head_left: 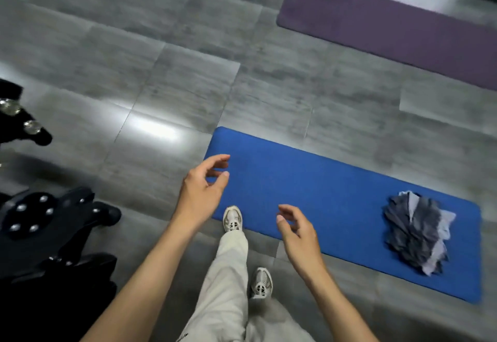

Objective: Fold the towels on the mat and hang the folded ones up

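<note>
The left hand (200, 193) and the right hand (298, 234) hang in the middle of the frame, fingers loosely curled, holding nothing. Under them lies the blue mat (322, 201). The gray towels (419, 236) sit in a pile at its right end.

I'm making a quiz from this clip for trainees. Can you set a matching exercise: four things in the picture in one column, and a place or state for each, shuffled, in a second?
Things:
1. towels
2. purple mat
3. left hand
4. front shoe

Places or states:
A. lies apart, farther off at the upper right
B. at the near edge of the blue mat
C. heaped at the blue mat's right end
D. empty, fingers loosely curled, over the blue mat's left corner

Pairs: 1-C, 2-A, 3-D, 4-B
</note>
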